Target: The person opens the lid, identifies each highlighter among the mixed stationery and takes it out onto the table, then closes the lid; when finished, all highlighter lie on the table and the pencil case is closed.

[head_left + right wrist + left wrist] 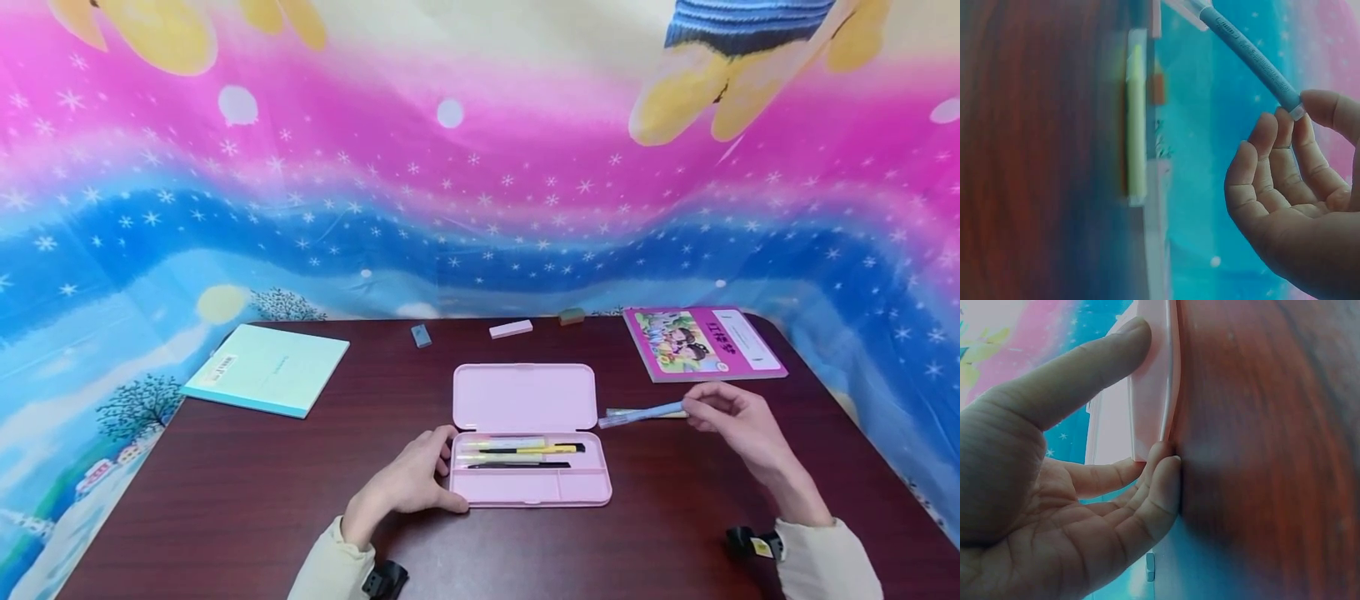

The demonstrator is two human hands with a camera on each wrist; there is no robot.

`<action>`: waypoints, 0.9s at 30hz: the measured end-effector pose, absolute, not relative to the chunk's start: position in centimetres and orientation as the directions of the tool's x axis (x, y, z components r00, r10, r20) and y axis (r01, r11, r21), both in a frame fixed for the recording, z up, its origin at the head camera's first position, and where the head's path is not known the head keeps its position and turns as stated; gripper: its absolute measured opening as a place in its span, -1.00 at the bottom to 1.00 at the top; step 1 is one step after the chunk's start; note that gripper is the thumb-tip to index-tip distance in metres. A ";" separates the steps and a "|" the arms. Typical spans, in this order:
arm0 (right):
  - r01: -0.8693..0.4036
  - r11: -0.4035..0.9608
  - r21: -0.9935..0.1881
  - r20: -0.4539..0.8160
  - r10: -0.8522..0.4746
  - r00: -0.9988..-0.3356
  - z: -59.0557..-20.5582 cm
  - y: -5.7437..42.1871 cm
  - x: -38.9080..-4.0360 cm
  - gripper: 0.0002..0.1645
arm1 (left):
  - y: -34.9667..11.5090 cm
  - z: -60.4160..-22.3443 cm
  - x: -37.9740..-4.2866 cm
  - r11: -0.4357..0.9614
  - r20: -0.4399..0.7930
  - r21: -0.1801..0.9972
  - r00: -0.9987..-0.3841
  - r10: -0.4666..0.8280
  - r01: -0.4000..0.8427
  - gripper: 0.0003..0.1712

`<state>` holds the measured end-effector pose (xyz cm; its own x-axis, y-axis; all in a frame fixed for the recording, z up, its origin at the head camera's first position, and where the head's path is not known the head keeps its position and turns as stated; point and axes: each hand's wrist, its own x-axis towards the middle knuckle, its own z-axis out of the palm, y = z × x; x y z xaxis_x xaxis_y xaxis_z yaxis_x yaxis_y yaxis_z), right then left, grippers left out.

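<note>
- Holding the blue pen (1252, 61): your right grip (738, 421) is clamping on one extreme end, thumb meeting fingertip, while the clear end is pointing toward the pencil case (506, 487).
- Bracing the case: your left grip (411, 473) is clasping its near left corner, the thumb lying against the front and the fingers bending against the left end.
- Locating the pen: it is hovering above the tabletop (525, 550), just right of the case; in the head view it is crossing over a yellow marker (1137, 125) that is lying on the tabletop.
- Reading the case: the lid (525, 398) is lying open on the far side, and the long rear compartment (593, 463) is holding a yellow-and-black pen (558, 449) among others, all running left to right.
- Judging the step: you are seemingly bringing the pen to the case, so you are doing best by levelling it and aligning it with its neighbours before lowering.
- Guarding against error: pinching so near the end, you are probably risking a dipping tip; moving slowly and steadying the case are helping.
</note>
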<state>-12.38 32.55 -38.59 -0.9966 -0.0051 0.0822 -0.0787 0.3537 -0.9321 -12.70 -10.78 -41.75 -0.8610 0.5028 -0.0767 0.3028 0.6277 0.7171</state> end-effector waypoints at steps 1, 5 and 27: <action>-0.071 0.348 -0.935 0.075 -0.001 -0.997 -38.8 32.8 -12.4 -0.86 | -10.8 -41.8 -12.7 0.627 -0.078 0.718 -0.861 0.503 0.301 -0.03; -0.046 0.349 -0.936 0.050 0.004 -0.999 -39.5 33.7 -12.5 -0.85 | -10.8 -41.8 -12.7 0.627 -0.079 0.719 -0.861 0.502 0.300 -0.02; -0.090 0.827 -0.556 -0.098 -0.172 -0.980 -40.8 36.8 -15.1 -0.88 | -10.8 -41.7 -12.7 0.622 -0.071 0.722 -0.860 0.505 0.305 -0.03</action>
<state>-15.08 36.81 -40.84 -0.9802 -0.1720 -0.0978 -0.0896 0.8266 -0.5556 -12.66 -10.84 -41.74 -0.8603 0.5048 -0.0713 0.3049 0.6216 0.7216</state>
